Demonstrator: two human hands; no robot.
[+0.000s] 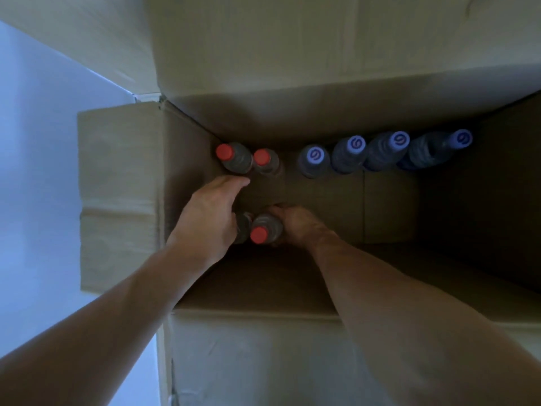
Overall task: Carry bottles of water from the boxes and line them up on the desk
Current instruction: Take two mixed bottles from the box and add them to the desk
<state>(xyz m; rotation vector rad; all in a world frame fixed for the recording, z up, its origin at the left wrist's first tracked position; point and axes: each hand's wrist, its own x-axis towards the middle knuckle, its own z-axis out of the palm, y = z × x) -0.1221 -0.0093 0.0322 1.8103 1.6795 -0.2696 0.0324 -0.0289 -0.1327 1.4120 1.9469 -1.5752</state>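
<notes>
Nearest, both forearms are seen reaching down into an open cardboard box (123,183) viewed from straight above. A red-capped bottle (265,230) stands upright near the box's near-left corner and is grasped from the right by the right hand (295,225), whose fingers are curled round its body. Just to its left a second bottle (243,227) is partly hidden beneath the left hand (212,212); whether it is held cannot be told, since the palm covers it while the fingers (237,183) are stretched forward and relaxed. Those fingers are pointed toward two more red-capped bottles (234,158) set upright against the far wall, in the far-left corner, just beyond the fingertips. The left hand is therefore judged the nearer one for that pair. Farther along the same wall, to the right, four blue-capped bottles (351,153) are lined up, the rightmost one tilted. Every bottle's long axis is vertical or nearly so, so any lift is judged to go straight up past the box walls. No desk is visible.
</notes>
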